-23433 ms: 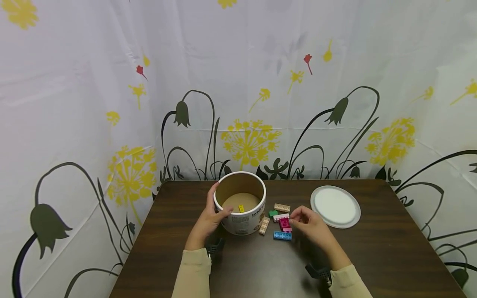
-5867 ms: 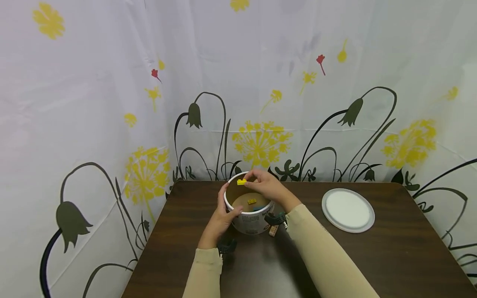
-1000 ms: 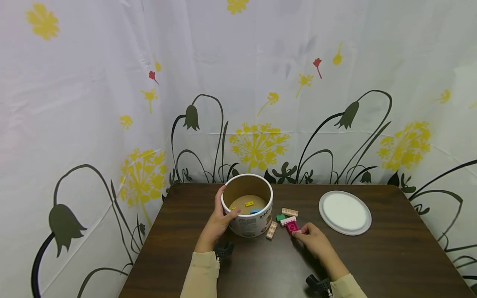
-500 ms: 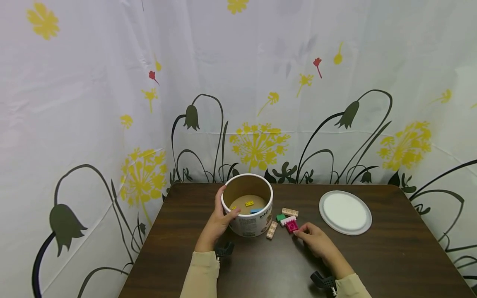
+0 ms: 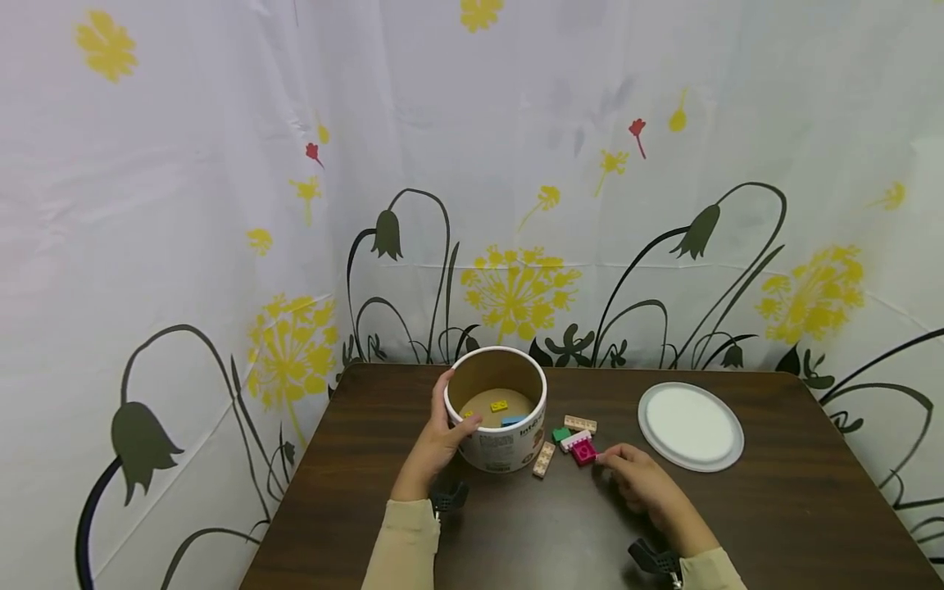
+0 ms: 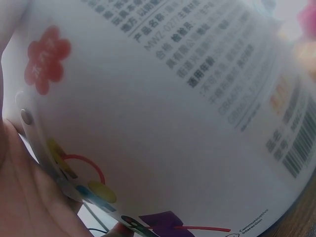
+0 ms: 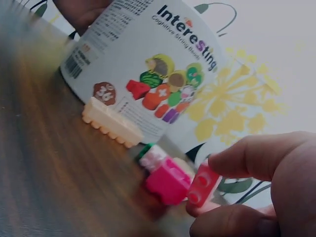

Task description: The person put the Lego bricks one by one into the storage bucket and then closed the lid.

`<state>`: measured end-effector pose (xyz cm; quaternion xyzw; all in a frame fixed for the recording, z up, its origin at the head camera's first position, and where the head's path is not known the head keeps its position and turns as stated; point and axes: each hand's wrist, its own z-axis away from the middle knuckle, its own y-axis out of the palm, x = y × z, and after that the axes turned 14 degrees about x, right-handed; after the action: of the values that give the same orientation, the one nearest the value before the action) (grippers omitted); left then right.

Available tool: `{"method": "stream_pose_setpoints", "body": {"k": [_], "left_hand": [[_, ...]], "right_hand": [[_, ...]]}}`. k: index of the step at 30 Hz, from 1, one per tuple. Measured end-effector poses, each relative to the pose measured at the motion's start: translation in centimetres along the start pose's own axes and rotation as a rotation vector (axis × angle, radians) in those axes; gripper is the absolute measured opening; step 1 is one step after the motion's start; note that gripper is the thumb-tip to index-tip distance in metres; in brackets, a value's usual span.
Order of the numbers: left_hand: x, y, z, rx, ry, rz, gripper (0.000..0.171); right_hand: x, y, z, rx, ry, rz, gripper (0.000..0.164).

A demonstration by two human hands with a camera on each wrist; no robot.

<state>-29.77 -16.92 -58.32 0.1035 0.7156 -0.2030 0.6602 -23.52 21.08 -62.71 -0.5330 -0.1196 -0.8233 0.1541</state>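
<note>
My left hand point(image 5: 435, 447) grips the rim of a white round tub point(image 5: 496, 451), thumb over the near edge. Inside lie a yellow brick point(image 5: 499, 406), part of a second yellow one, and a blue brick point(image 5: 512, 420). My right hand point(image 5: 649, 483) pinches a small light pink two-stud toy brick point(image 7: 203, 185) between thumb and fingers. Just left of it sits a magenta brick point(image 5: 584, 452), beside a pale pink brick point(image 5: 576, 441) and a green brick point(image 5: 561, 435). The left wrist view shows mostly the tub's printed wall point(image 6: 148, 128).
One beige brick point(image 5: 580, 424) lies behind the cluster, another beige brick point(image 5: 543, 460) against the tub's right side. A white round lid point(image 5: 691, 426) rests on the dark wooden table point(image 5: 516, 533) at the right. A flower-print curtain point(image 5: 472, 164) hangs behind.
Over the last second my right hand has drawn the light pink brick rightward from the magenta one. Since the oldest frame, the blue brick and another yellow brick have come into the tub.
</note>
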Motion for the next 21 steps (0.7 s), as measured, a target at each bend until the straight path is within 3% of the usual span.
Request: {"method": "stream_pose_setpoints", "body": {"k": [8, 11, 16, 21], "left_hand": [[0.0, 0.4, 0.1, 0.006, -0.010, 0.012, 0.100], [0.0, 0.4, 0.1, 0.007, -0.008, 0.018, 0.100], [-0.2, 0.3, 0.2, 0.006, -0.015, 0.018, 0.100], [-0.4, 0.0, 0.2, 0.003, -0.018, 0.016, 0.101]], "right_hand": [[2.2, -0.3, 1.1, -0.155, -0.114, -0.026, 0.046], [3.5, 0.1, 1.2, -0.166, -0.166, -0.045, 0.047], [6.8, 1.6, 0.5, -0.081, -0.317, -0.147, 0.036], [11.6, 4.1, -1.5, 0.040, -0.501, -0.248, 0.027]]}}
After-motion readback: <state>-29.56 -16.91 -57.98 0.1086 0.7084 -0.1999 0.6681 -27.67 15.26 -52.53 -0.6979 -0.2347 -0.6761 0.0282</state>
